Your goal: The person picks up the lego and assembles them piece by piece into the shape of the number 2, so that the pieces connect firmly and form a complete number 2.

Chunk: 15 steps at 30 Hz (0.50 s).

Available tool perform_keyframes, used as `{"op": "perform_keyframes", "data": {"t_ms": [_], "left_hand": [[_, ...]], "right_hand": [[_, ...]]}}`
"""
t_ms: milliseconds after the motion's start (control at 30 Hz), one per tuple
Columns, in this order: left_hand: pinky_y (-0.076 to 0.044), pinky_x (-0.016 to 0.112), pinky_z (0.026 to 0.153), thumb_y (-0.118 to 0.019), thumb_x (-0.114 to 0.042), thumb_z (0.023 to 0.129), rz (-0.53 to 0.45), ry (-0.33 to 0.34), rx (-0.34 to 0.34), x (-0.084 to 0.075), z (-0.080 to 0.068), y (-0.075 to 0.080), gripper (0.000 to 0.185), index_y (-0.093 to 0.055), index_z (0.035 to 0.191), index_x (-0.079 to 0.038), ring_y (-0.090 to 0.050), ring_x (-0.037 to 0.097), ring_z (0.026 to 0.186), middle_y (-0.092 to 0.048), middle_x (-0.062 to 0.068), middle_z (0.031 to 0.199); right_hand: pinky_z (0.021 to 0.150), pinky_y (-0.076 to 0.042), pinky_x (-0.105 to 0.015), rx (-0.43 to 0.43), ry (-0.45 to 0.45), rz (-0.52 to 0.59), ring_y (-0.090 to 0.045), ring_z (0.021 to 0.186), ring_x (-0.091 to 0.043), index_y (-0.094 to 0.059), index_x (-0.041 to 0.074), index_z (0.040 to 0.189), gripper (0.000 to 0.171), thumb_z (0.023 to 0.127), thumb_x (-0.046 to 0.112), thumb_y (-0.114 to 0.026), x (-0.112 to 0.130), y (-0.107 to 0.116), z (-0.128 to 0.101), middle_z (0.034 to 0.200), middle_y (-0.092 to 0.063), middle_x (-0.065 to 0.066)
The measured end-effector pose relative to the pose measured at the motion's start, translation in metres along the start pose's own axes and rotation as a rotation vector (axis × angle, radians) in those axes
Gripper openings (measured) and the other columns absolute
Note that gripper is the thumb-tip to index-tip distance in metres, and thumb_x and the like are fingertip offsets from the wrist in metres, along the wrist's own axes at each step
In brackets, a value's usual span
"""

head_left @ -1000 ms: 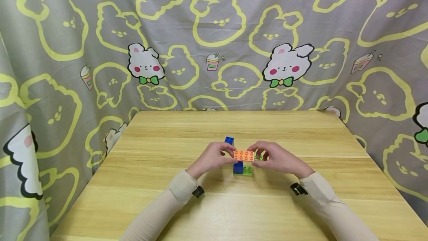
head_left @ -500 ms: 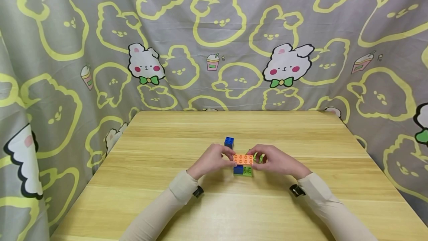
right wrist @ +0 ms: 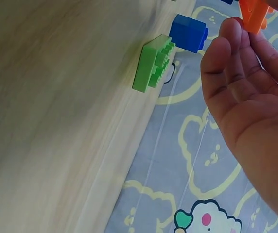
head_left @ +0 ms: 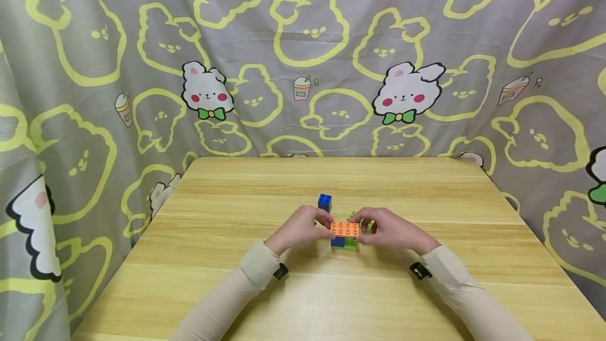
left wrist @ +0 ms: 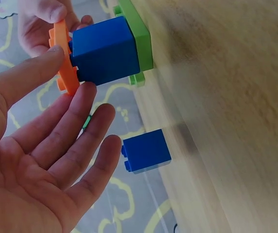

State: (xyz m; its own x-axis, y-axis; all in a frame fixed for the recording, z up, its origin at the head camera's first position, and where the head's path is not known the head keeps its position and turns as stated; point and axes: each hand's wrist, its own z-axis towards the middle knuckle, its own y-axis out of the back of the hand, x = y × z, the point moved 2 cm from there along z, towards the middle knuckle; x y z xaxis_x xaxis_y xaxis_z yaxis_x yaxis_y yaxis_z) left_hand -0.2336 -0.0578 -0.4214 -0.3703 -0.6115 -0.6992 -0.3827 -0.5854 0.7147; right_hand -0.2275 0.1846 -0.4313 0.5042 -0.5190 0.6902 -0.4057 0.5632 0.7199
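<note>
A: Spotted where, exactly?

B: Found the orange plate [head_left: 344, 229] lying flat across the top of a blue block [head_left: 337, 241], near the middle of the surface [head_left: 303, 299]. Saw that block standing on one end of a green plate [head_left: 351, 243], and the green plate resting on the wood.

A: Held how?

B: Pinched at both short ends. Left hand [head_left: 298, 228] caught one end between thumb and fingertips, remaining fingers loosely spread. Right hand [head_left: 390, 230] nipped the other end with its fingertips. Probably gripped that way to keep the long piece level over the studs. Could not tell whether pressed fully home.

A: Anything close by?

B: Noticed a loose blue block [head_left: 324, 202] just behind the left hand, apart from the stack. Glimpsed a green piece [head_left: 362, 221] behind the right hand's fingers, mostly hidden.

A: And farther out?

B: Pale wood grain, light in colour. Beige sleeves [head_left: 255, 264] down to the wrists. Hung behind and along both sides, a grey curtain [head_left: 331, 67] printed with yellow outlines and white rabbits in green bows.
</note>
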Motion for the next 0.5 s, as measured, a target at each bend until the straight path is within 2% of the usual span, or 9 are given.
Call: {"op": "perform_keyframes", "data": {"t_ms": [300,500], "left_hand": [[-0.049,0.025,0.072,-0.083,-0.027,0.087,0.001,0.016,0.021,0.0018,0.0008,-0.0026,0.031,-0.075,0.113,-0.012,-0.062,0.009,0.084,-0.073,-0.006,0.093],[-0.05,0.026,0.073,-0.082,-0.027,0.088,-0.016,0.002,0.03,0.0022,0.0012,-0.0028,0.031,-0.076,0.116,-0.013,-0.062,0.009,0.087,-0.073,-0.006,0.098]], "right_hand": [[0.071,-0.055,-0.026,0.01,-0.005,0.003,-0.063,0.087,-0.019,-0.068,0.013,0.122,0.036,0.089,0.019,-0.08,0.0001,-0.0006,-0.0008,0.097,-0.066,0.005],[0.072,-0.055,-0.026,0.019,-0.021,0.007,-0.062,0.088,-0.019,-0.068,0.014,0.123,0.035,0.09,0.02,-0.079,-0.0015,-0.0009,-0.0012,0.098,-0.066,0.005]]}}
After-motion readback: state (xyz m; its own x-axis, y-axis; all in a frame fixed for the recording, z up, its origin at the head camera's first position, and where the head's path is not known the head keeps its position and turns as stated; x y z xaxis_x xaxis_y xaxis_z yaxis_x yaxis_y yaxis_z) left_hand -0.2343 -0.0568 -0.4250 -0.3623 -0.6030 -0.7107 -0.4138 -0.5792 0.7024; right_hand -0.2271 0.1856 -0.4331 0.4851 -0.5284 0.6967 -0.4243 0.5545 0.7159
